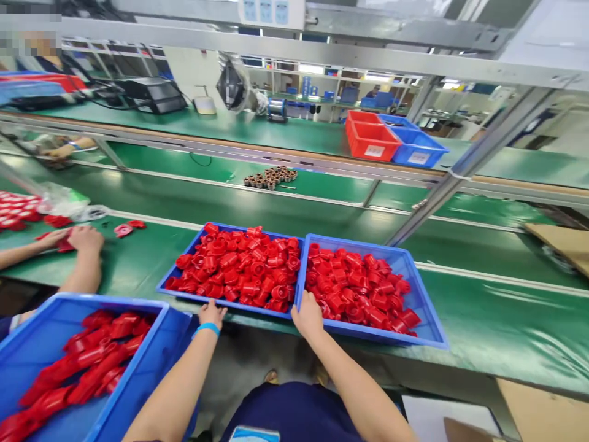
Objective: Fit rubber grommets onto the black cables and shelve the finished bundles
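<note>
Two shallow blue trays stand side by side on the green bench, both full of small red plastic fittings. At the front rim of the left tray (pixel 257 310), my left hand (pixel 212 313), with a light blue band at its wrist, grips the edge, its fingertips partly hidden. My right hand (pixel 310 316) is closed on the near left corner of the right tray (pixel 430 313), close to where the trays meet. Red fittings (pixel 239 264) fill the left tray almost to its sides. In the right tray, more red fittings (pixel 359 285) leave some blue floor showing at the right.
A deep blue bin (pixel 159 319) with larger red parts stands at the lower left. Beyond it, a co-worker's hands (pixel 85 239) handle a red part. Metal rings (pixel 271 177) lie under the shelf; red and blue boxes (pixel 375 138) sit on it. A slanted post (pixel 427 202) rises behind the trays.
</note>
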Motion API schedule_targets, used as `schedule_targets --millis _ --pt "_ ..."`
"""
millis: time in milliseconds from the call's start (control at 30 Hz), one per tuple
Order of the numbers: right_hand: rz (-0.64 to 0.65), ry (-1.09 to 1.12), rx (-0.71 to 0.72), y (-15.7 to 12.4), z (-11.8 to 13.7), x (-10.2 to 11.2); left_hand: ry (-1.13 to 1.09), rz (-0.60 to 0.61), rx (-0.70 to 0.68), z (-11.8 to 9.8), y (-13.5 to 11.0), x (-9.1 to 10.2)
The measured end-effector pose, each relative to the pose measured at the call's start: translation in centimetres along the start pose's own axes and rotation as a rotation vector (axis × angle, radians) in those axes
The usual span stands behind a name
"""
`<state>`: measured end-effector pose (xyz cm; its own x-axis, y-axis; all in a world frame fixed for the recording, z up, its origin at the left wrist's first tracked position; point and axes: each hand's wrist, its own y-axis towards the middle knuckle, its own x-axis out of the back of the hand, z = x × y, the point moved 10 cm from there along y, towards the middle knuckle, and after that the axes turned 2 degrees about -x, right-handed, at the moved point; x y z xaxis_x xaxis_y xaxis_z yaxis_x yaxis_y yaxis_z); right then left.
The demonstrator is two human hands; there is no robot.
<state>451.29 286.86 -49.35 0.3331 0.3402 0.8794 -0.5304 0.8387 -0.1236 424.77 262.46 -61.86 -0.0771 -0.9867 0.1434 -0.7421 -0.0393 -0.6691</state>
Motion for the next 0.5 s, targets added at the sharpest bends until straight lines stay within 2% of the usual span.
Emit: schedule_targets --millis 67,133,200,233,267,300,367,433,500 --pt "-0.019 0.062 0.036 -0.6 0.1 0.8 0.062 0.027 0.01 2.9 -2.2 -0.3" --pt "-0.063 0.122 0.062 -2.3 -1.1 2.1 0.155 0.111 0.04 7.4 -4.9 -1.8" --pt "-0.143 0.175 0.061 -5.5 -3.9 3.7 0.284 0.257 0.088 12.6 -7.8 -4.0" --pt "-0.232 0.253 0.069 -7.7 -5.6 4.9 0.356 0.337 0.115 15.1 -9.1 -4.8" --pt "-0.264 0.304 0.066 -10.0 -7.2 5.4 0.428 0.405 0.137 17.3 -10.2 -5.0" --pt "-0.251 0.327 0.041 -12.2 -8.8 5.4 0.504 0.467 0.154 19.1 -11.1 -4.7" --pt "-0.219 0.326 -0.018 -16.5 -11.2 5.2 0.66 0.57 0.163 21.3 -12.1 -2.5" --pt "-0.168 0.273 -0.061 -20.3 -12.1 5.2 0.82 0.66 0.116 21.9 -12.5 0.6" --pt "-0.142 0.213 -0.099 -23.5 -12.4 5.9 0.973 0.745 -0.001 21.6 -12.5 2.6"
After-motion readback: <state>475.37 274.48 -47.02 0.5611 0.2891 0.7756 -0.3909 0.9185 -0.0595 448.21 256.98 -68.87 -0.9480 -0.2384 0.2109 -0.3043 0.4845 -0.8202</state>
